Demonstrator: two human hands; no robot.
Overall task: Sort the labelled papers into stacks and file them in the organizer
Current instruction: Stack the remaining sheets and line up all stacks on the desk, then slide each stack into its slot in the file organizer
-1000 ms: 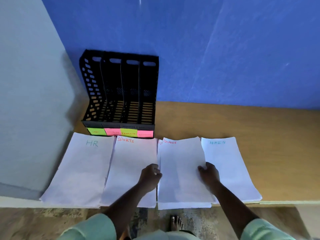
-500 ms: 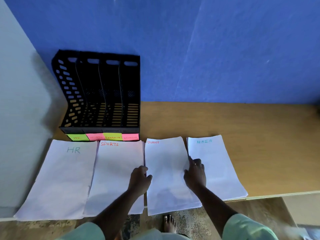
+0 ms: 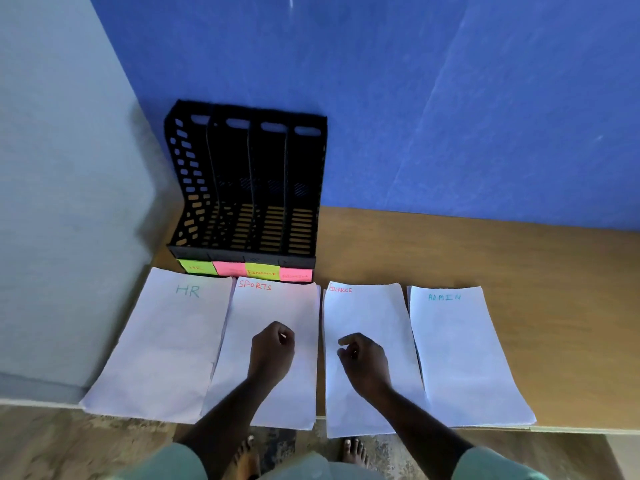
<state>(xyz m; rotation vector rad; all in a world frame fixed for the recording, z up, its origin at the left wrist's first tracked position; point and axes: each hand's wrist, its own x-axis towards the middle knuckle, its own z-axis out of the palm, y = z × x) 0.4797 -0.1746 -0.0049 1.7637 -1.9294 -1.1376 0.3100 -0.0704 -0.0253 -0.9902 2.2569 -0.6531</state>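
In front of the organizer (image 3: pixel 247 188) we see four stacks on the bench (image 3: pixel 485 258); our left hand (image 3: pixel 272 351) over SPORTS (image 3: pixel 277 306) and right hand (image 3: pixel 362 358) over FINANCE (image 3: pixel 367 313) curl loosely, holding nothing.

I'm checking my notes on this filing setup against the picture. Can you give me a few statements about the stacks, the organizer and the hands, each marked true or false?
1. Four paper stacks lie side by side: HR stack, SPORTS stack, FINANCE stack, ADMIN stack. True.
2. The organizer already holds papers. False: its four slots look empty.
3. The left hand is over the SPORTS stack. True.
4. The right hand is over the ADMIN stack. False: it is over the FINANCE stack.
5. The organizer stands behind the ADMIN stack. False: it stands behind the HR and SPORTS stacks.
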